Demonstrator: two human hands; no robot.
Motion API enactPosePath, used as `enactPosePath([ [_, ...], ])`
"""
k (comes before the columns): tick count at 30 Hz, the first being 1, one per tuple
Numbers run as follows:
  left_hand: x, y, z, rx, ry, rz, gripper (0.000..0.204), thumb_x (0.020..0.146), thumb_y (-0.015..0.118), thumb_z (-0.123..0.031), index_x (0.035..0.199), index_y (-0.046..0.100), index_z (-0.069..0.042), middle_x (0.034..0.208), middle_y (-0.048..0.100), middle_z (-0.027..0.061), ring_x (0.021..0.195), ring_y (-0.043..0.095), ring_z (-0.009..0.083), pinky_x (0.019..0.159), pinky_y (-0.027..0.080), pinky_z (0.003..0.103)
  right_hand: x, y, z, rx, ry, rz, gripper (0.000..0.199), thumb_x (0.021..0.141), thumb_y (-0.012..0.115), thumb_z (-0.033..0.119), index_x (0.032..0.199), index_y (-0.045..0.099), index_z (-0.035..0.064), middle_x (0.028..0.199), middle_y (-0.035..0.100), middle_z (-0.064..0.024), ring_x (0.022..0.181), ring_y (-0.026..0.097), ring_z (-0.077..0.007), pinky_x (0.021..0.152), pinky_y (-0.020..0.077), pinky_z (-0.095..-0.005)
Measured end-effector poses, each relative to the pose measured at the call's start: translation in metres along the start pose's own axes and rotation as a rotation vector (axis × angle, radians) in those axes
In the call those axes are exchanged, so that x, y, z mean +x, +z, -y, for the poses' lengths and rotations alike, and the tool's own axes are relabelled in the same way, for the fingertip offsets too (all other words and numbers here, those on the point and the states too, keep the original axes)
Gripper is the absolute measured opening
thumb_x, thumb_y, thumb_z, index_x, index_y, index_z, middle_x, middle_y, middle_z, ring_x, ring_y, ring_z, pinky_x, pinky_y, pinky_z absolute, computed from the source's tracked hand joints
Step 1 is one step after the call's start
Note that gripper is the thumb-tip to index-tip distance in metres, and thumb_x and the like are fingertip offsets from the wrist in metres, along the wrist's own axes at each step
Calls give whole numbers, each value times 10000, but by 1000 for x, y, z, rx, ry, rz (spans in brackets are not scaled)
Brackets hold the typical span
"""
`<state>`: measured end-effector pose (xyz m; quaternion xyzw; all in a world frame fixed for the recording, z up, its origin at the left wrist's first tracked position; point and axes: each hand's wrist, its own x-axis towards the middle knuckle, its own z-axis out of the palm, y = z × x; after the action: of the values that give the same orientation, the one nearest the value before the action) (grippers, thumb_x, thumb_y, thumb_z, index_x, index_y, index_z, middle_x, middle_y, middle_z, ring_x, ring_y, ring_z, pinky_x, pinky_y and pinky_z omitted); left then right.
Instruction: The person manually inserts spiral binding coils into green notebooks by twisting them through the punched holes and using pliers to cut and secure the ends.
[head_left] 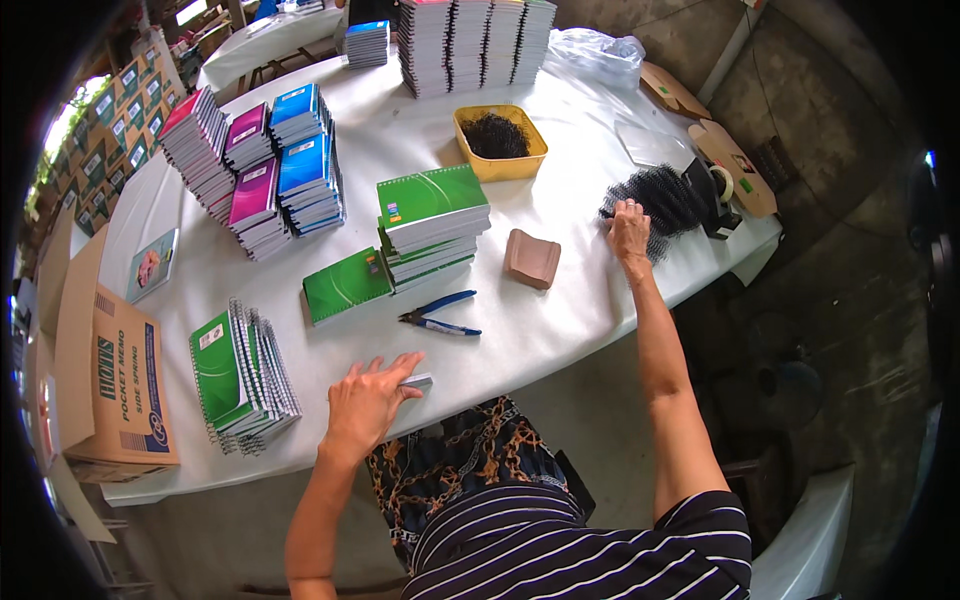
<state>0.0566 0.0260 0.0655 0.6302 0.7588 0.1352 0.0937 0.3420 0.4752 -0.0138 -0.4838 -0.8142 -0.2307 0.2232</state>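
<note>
Near the table's front edge my left hand [365, 408] holds a small notebook [420, 381] between thumb and fingers. Only its pale edge shows, the rest being hidden under the hand. To the right, my right hand [629, 232] reaches into a loose heap of black plastic binding coils [668, 198], fingers closed on some at the heap's near left side. Blue-handled pliers [440, 315] lie with jaws apart just beyond my left hand. Behind them rises a stack of green spiral notebooks [430, 198], with a lower green notebook [347, 285] at its left.
A brown curved block [532, 259] sits mid-table. Beyond it is a yellow basket [537, 165] of black coils. Coil-bound green notebooks [222, 365] stand beside an open carton [130, 385] at left. Blue notebooks [303, 165], tall stacks [475, 50] and a tape roll [722, 183] lie farther off.
</note>
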Motion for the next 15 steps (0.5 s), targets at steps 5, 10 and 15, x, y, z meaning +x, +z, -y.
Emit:
enactPosePath([
  [5, 0, 12, 8, 67, 59, -156, 585, 832, 669, -409, 1381, 526, -263, 1087, 706, 81, 1071, 656, 339, 838, 547, 436, 3, -11, -5, 50, -118, 99, 219, 806, 701, 140, 976, 598, 49, 1038, 608, -105, 998, 589, -271, 803, 481, -414],
  [10, 1, 16, 7, 62, 66, -193, 613, 836, 652, -438, 1401, 509, -247, 1052, 709, 104, 1088, 651, 333, 887, 528, 441, 11, -16, -17, 45, -193, 134, 224, 821, 703, 156, 999, 600, 68, 1001, 621, -101, 984, 606, -266, 799, 470, -410],
  [15, 4, 14, 2, 41, 67, -222, 616, 844, 621, -470, 1402, 509, -234, 1042, 705, 140, 1102, 643, 337, 928, 505, 455, 19, -29, -35, 189, -294, 38, 150, 816, 690, 111, 947, 619, 92, 950, 629, -67, 949, 623, -234, 804, 454, -389],
])
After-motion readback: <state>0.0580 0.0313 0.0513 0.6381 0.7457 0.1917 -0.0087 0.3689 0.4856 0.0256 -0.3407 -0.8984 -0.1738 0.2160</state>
